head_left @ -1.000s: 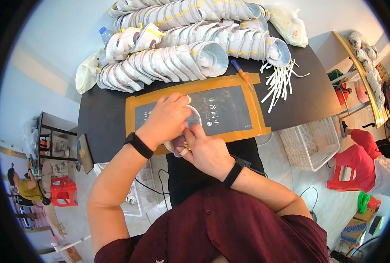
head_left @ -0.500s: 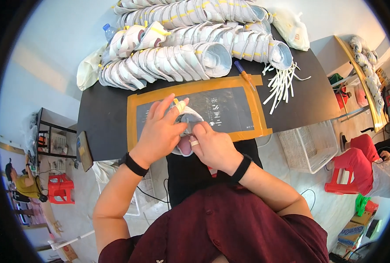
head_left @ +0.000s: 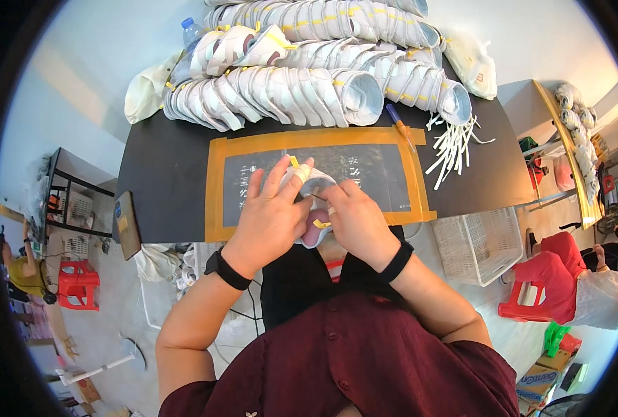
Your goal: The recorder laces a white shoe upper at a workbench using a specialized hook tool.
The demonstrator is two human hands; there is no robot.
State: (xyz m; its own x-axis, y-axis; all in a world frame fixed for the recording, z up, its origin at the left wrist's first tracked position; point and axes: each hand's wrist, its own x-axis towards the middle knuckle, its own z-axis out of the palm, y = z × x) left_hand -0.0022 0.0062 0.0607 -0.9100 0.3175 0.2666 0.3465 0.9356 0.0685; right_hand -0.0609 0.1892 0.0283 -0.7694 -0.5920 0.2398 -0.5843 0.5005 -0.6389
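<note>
Between my two hands, just over the near edge of the table, is a light grey and white shoe upper (head_left: pixel 314 236) with a mauve patch and a small yellow strip. My left hand (head_left: pixel 271 217) grips its left side, with fingers bent over the rim and pale tape round one finger. My right hand (head_left: pixel 361 221) pinches the right side of the opening, and its fingertips reach inside, where they are partly hidden. Whether those fingertips also hold something small, I cannot tell. Beneath the hands lies a dark mat (head_left: pixel 378 174) edged with brown tape.
Long nested rows of shoe uppers (head_left: pixel 267 97) fill the back of the table (head_left: pixel 163 187). A blue-capped pen (head_left: pixel 399 124) and a bunch of white strips (head_left: pixel 453 149) lie at right. A phone (head_left: pixel 127 224) rests on the left edge. Below stands a white crate (head_left: pixel 479 243); a person sits farther right.
Both hands and the shoe upper have shifted slightly right and nearer. The right fingertips now reach farther into the opening, and a yellow strip shows over the mauve patch. The view has shifted slightly.
</note>
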